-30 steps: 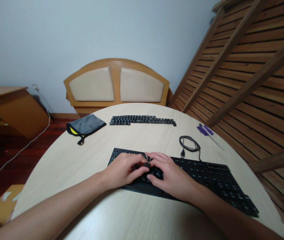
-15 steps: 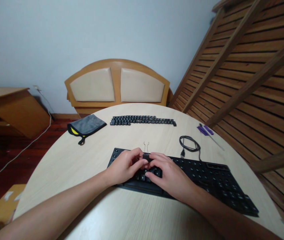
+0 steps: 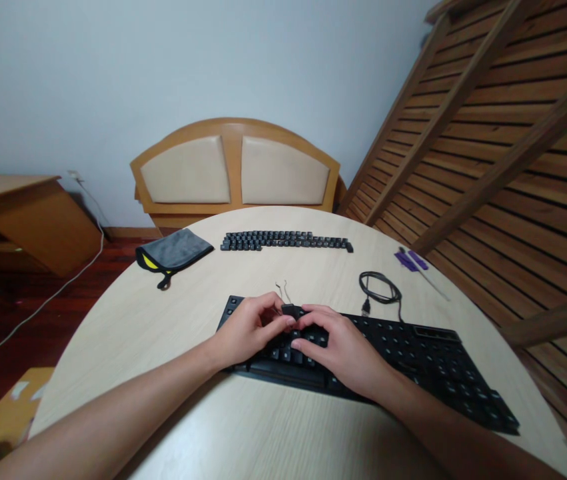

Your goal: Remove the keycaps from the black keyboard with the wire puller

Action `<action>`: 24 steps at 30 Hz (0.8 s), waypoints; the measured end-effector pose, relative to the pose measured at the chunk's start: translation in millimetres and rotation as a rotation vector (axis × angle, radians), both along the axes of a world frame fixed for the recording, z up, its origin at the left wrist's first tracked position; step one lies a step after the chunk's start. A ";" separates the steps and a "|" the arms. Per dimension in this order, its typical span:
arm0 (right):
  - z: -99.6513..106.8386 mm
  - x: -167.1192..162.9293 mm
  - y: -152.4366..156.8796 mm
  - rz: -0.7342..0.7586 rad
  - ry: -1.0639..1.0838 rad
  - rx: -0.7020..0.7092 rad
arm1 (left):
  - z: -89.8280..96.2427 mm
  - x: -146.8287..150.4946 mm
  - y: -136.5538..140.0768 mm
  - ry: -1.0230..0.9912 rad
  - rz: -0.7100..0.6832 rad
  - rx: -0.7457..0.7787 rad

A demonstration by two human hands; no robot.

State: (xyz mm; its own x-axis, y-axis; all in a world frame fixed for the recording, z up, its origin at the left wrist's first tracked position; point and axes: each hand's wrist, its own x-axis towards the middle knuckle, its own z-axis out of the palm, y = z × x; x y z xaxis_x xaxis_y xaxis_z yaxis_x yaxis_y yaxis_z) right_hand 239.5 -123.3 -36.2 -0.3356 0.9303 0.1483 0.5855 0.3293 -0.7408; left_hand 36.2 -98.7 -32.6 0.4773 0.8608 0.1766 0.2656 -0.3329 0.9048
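A black keyboard (image 3: pixel 428 353) lies slantwise on the table, with both hands over its left half. Between my fingertips is a wire keycap puller (image 3: pixel 290 311); its dark grip faces me and two thin bent wires rise beyond it. My left hand (image 3: pixel 253 330) is closed, pinching the grip from the left side. From the right, my right hand (image 3: pixel 336 347) curls its fingers against the same tool, thumb low over the keys. Whether a small keycap is also between the fingers is hidden. Rows of loose keycaps (image 3: pixel 283 240) lie farther back on the table.
A grey cloth (image 3: pixel 178 250) with a yellow underside lies at the back left. The coiled USB cable (image 3: pixel 380 287) rests behind the keyboard. On the right is a purple-bristled brush (image 3: pixel 410 260). Wooden slats (image 3: pixel 503 133) lean beyond the round table's (image 3: pixel 173 413) right edge.
The puller has turned in my fingers: its wires now lean to the left and its grip is tilted. Both hands stay in nearly the same place.
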 end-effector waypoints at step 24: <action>11.5 -1.5 -5.4 0.027 0.033 0.242 | -10.3 2.0 6.3 -0.009 0.104 -0.017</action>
State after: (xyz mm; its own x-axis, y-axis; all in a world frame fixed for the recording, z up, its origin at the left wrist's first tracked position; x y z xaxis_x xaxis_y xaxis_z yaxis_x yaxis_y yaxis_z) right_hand 238.1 -128.7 -24.7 -0.3510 0.8570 0.3773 0.5513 0.5148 -0.6565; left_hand 38.2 -92.4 -42.9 0.3835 0.9087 0.1650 0.2898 -0.2881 0.9127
